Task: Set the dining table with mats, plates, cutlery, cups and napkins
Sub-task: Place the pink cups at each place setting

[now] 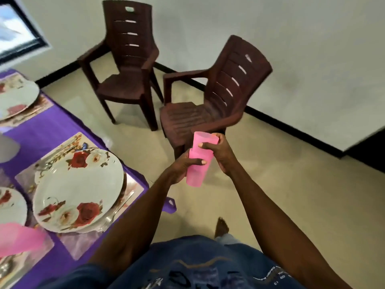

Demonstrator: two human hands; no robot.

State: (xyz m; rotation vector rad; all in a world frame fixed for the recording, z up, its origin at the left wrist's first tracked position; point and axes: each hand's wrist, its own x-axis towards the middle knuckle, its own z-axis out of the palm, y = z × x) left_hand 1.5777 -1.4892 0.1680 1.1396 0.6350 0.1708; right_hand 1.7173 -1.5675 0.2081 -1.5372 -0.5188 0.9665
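Nearby: brown chairs [210, 97] past hands' pink cups [200, 159]; table [52, 130] left.

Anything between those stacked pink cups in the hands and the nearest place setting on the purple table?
Nothing visible. Both hands, left and right, hold the stacked pink cups over open floor beside the table edge. The nearest floral plate lies on its mat left of them; the brown chairs stand beyond, off that path.
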